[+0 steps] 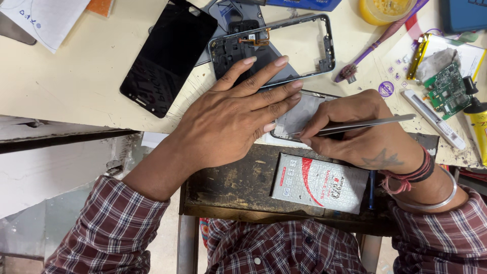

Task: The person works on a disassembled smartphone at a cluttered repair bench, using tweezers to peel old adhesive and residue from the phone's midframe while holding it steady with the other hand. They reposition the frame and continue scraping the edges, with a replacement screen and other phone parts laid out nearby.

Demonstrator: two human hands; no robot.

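My left hand lies flat, fingers spread, pressing down on a phone part with a pale inner face at the table's front edge. My right hand pinches a pair of metal tweezers, their tip pointing left at the lower edge of that part. Just beyond my left fingertips lies a grey phone frame with an orange flex cable. A black phone screen rests to the left of it.
A white and red pouch lies on a dark worn board below my hands. To the right are a green circuit board, a purple brush, a white stick tool, a yellow tube and a yellow cup.
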